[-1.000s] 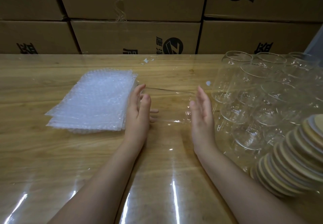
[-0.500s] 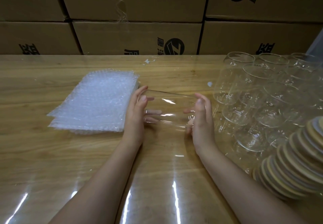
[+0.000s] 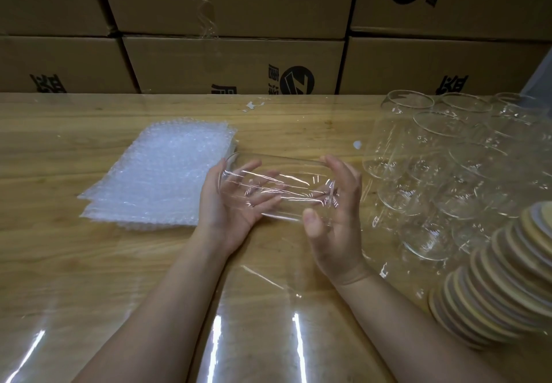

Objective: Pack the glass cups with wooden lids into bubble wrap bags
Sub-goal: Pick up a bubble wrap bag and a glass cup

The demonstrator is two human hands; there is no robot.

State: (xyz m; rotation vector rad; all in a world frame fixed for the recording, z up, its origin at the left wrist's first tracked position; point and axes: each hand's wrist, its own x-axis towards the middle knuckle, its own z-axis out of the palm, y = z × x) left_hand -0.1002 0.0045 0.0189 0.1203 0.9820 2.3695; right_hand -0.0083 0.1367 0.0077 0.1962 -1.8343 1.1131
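Observation:
A clear glass cup lies on its side in the air between my hands, above the middle of the table. My left hand cradles its open mouth end, thumb over the rim and fingers showing through the glass. My right hand grips the base end, thumb in front and fingers over the top. A flat stack of bubble wrap bags lies just left of my left hand. Round wooden lids lean in a row at the right.
Several more empty glass cups stand crowded at the right, close to my right hand. Stacked cardboard boxes wall off the back. The wooden table has a glossy transparent cover.
My hands closed on the cup lying on the table and lifted it. It now hangs sideways between them, and my left palm has turned upward.

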